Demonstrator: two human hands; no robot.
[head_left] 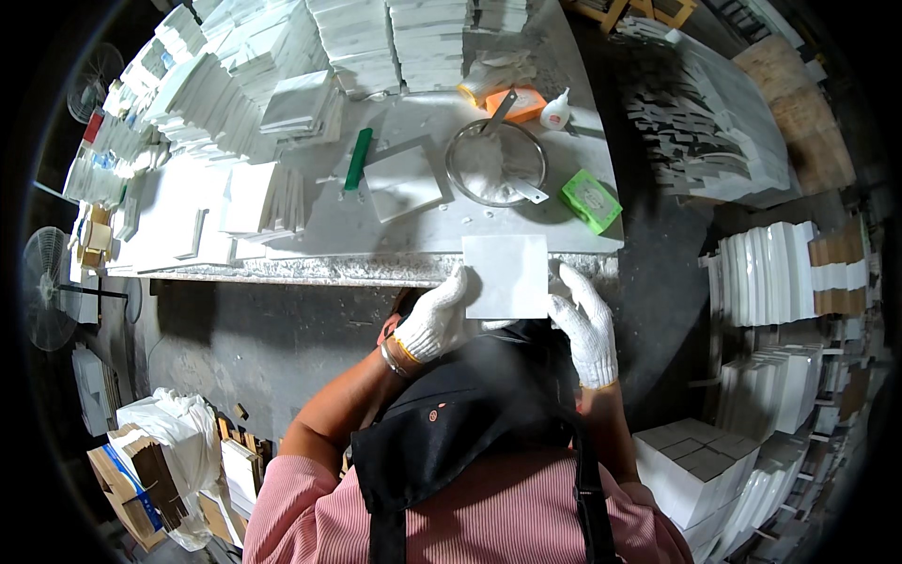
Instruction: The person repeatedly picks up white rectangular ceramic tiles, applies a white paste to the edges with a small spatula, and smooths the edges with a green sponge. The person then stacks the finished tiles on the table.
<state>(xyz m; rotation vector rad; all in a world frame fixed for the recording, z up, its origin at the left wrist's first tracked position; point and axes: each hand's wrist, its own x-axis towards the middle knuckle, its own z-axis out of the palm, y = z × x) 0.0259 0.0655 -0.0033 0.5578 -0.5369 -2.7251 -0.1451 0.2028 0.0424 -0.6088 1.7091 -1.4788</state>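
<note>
A square white stone tile is held level in front of my body, just off the table's near edge. My left hand, in a white knitted glove with a yellow cuff, grips its left edge, with some fingers hidden underneath. At the opposite edge my right hand, gloved the same way, holds the tile's right side between thumb and fingers. Beyond the tile, a metal bowl of white powder or paste has a spatula and a scraper in it. Another square tile lies flat to the bowl's left.
A green bar, a green box, an orange box and a small white bottle lie on the table. Tall stacks of tiles line its back and left. White cartons stand at lower right.
</note>
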